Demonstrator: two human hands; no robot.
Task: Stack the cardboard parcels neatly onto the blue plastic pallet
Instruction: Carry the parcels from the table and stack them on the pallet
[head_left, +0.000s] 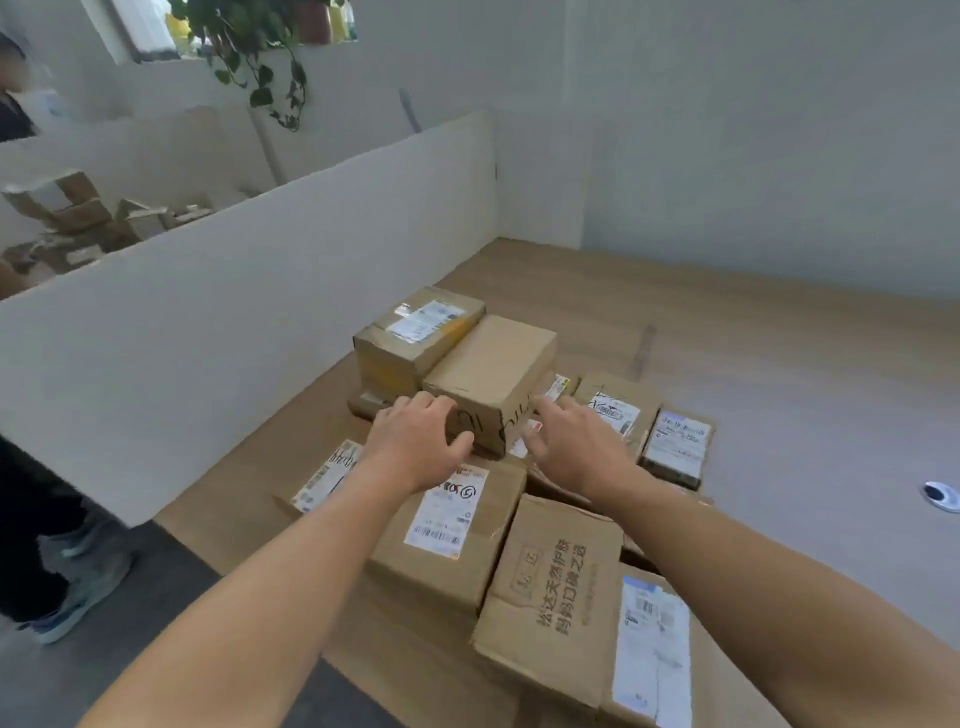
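**Wood floor (753, 353) open right, partition (234, 312) close left**

Plain parcel (493, 364) tops the stack (556, 587). My left hand (415, 441) curls against its near face; I cannot tell if that grip holds. Right hand (576, 447) spread wide beside its right edge.

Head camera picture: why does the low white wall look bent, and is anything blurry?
Head view: the wide-angle lens bows the low white wall; the plant and the far-left corner are soft; light is even, shadows faint, no glare.

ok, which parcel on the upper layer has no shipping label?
The plain brown parcel nearer the camera; the upper parcel beside it carries a white label.
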